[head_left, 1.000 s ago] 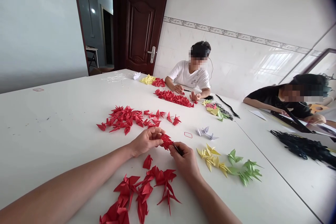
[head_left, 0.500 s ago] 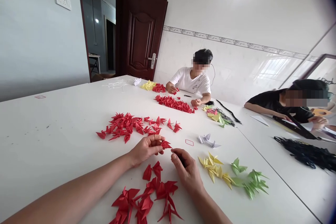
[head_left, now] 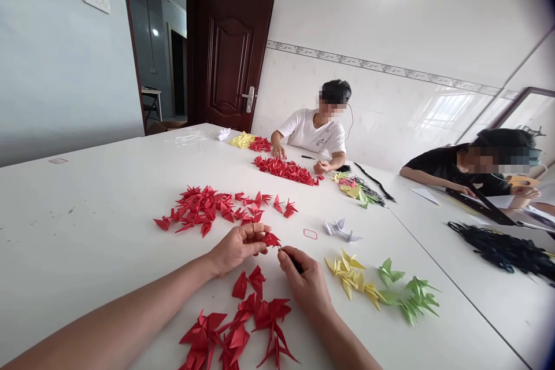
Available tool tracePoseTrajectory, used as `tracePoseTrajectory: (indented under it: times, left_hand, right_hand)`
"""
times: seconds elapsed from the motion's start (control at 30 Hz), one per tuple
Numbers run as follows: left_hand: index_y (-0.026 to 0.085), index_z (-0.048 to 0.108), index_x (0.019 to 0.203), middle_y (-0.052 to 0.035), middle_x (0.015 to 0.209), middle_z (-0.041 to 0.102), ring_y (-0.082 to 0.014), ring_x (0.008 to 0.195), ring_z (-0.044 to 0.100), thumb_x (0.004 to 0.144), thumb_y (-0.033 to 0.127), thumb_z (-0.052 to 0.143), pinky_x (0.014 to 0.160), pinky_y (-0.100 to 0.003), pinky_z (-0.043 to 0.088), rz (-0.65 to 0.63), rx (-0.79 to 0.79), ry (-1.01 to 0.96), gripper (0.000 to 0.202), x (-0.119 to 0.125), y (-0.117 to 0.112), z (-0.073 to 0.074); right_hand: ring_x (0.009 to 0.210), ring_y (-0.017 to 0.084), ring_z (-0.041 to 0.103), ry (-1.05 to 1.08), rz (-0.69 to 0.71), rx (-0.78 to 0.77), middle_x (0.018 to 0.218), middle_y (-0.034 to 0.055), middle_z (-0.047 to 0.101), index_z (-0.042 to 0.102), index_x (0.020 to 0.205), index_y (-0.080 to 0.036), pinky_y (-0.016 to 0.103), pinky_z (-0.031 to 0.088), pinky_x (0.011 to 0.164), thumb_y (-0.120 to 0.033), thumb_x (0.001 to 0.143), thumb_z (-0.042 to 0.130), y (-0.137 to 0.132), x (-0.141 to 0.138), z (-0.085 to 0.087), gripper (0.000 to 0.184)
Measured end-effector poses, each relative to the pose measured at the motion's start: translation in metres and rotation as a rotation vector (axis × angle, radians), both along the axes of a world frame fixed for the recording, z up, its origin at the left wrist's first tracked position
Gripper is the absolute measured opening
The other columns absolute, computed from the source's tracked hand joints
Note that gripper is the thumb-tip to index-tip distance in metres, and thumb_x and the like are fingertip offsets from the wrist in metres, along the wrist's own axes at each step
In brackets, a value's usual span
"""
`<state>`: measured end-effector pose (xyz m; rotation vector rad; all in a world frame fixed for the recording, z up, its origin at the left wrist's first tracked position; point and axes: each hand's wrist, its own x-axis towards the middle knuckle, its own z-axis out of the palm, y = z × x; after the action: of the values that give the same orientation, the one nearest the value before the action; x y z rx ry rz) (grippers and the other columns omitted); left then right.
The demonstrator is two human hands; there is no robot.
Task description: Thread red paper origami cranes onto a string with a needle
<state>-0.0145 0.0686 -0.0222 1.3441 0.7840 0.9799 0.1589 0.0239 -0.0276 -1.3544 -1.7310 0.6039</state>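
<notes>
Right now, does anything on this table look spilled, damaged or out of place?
Dark specks are scattered on the white tabletop at left, odd against the pale surface; I can't tell stains from crumbs. The red folded paper in the left hand shows no obvious damage.

I see the left forearm [head_left: 143, 300] slant up from the lower left to a left hand [head_left: 236, 250] pinched below the frame's centre, while the right forearm [head_left: 349, 332] rises from the bottom edge to a right hand [head_left: 309, 283] curled in a grip.
</notes>
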Motion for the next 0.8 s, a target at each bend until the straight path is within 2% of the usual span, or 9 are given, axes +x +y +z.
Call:
tracePoseTrajectory:
  times: [0.23, 0.5, 0.8]
  left_hand:
    - [0.017, 0.062, 0.093, 0.0009, 0.075, 0.057, -0.0112, 0.07, 0.053, 0.067, 0.017, 0.067, 0.075, -0.029, 0.043, -0.02, 0.001, -0.025, 0.027, 0.0019, -0.0012, 0.0007]
    - [0.016, 0.065, 0.086, -0.0008, 0.077, 0.06, -0.012, 0.074, 0.053, 0.068, 0.017, 0.065, 0.073, -0.026, 0.043, -0.045, 0.08, 0.029, 0.018, 0.0036, -0.0018, 0.0006]
    - [0.017, 0.066, 0.089, -0.0033, 0.087, 0.064, -0.017, 0.084, 0.057, 0.069, 0.022, 0.066, 0.08, -0.03, 0.045, -0.04, 0.108, 0.089, 0.021, 0.0042, -0.0006, -0.0035]
  right_hand:
    - [0.055, 0.013, 0.048, -0.101, -0.047, 0.069, 0.06, 0.0002, 0.058, 0.065, 0.075, -0.017, 0.02, 0.036, 0.051, -0.041, 0.084, 0.043, 0.0012, -0.0009, -0.0034, 0.034]
    - [0.058, 0.014, 0.055, -0.211, -0.12, 0.041, 0.067, 0.0017, 0.065, 0.067, 0.079, -0.02, 0.021, 0.037, 0.053, -0.041, 0.083, 0.044, -0.0002, -0.0018, -0.0016, 0.032]
    - [0.06, 0.016, 0.058, -0.17, -0.121, 0.036, 0.07, 0.002, 0.068, 0.068, 0.082, -0.021, 0.022, 0.038, 0.053, -0.042, 0.081, 0.049, -0.0025, -0.0011, -0.0015, 0.028]
